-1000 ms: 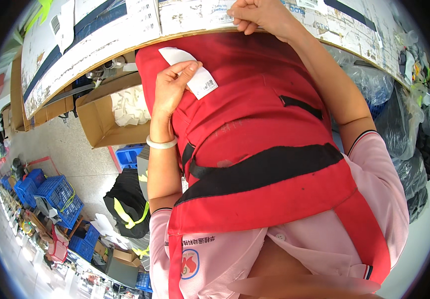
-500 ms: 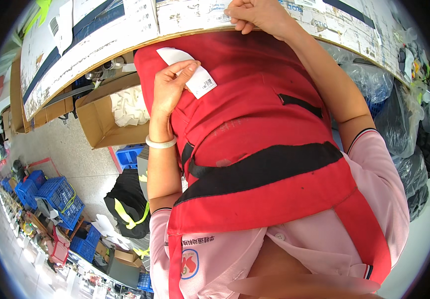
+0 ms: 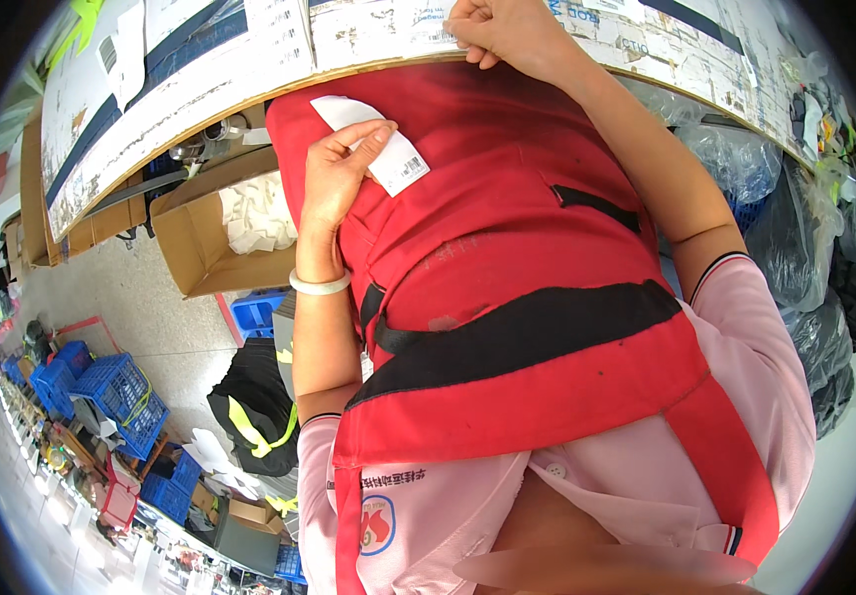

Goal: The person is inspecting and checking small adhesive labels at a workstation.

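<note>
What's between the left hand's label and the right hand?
Head view: from the white label, mostly red apron, then the tabletop's edge by the right hand.

Red apron (image 3: 487, 198) with black band (image 3: 527, 332), pale pink shirt (image 3: 765, 357), white label strip (image 3: 396, 167) with black barcode (image 3: 411, 168), white bangle (image 3: 320, 288), blue lattice crate (image 3: 125, 397), plain brown carton (image 3: 185, 248)

The scene is brightly lit; the counter (image 3: 200, 79) is washed nearly white, while soft shadow is laid across the top of the red apron (image 3: 507, 238). Straight edges are bent toward the blackened rim, and fine detail is blurred at far left.
</note>
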### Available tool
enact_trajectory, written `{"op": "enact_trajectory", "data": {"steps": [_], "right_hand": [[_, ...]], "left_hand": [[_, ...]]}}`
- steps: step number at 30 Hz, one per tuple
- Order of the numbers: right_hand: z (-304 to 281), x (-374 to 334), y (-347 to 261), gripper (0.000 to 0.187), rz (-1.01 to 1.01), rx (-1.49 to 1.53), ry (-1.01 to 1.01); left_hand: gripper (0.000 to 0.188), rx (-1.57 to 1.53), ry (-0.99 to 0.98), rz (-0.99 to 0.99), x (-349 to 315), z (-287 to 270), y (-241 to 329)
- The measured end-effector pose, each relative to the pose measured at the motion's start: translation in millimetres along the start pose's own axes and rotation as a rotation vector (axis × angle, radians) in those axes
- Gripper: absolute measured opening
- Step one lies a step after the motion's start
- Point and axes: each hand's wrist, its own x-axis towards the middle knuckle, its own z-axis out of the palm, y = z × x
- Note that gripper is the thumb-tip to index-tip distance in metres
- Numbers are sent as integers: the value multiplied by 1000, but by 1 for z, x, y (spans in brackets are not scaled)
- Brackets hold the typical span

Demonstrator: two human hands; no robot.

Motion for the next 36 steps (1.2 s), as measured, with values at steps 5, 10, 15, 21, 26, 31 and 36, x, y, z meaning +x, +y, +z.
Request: {"op": "enact_trajectory", "data": {"steps": [5, 10, 15, 21, 26, 31, 36], "right_hand": [[-1, 0, 3, 13, 11, 39, -3], [-3, -12, -7, 15, 11, 128, -57], [8, -26, -15, 17, 21, 207, -242], [29, -40, -10, 20, -47, 106, -300], [16, -43, -19, 19, -84, 208, -19], [21, -44, 5, 20, -52, 184, -178], [25, -56, -3, 18, -73, 113, -175]], "left_hand": [[19, -1, -4, -2, 0, 0, 0], [22, -26, 25, 9, -3, -1, 2], [24, -231, 53, 39, -11, 7, 18], [16, -219, 97, 138, -19, 14, 19], [12, -307, 129, 93, -27, 18, 23], [12, -311, 109, 109, -29, 24, 26], [10, -201, 165, 184, -29, 26, 22]]}}
